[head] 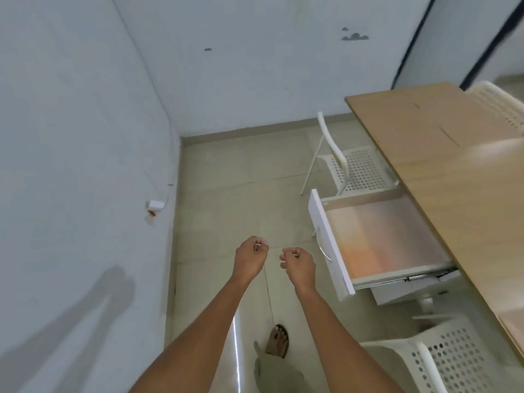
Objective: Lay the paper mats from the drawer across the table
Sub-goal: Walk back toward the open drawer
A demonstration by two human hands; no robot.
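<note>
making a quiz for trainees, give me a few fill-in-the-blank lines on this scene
1. The drawer under the table is pulled ____.
2. Both hands, left hand and right hand, are over the ____, not the table.
3. The chairs are ____ in colour.

Missing words: open; floor; white

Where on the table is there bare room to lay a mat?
The wooden table top looks bare from its far corner down past the open drawer; only a pale glare patch crosses it. White chairs crowd its near side. Both hands are off it, loosely curled.
</note>
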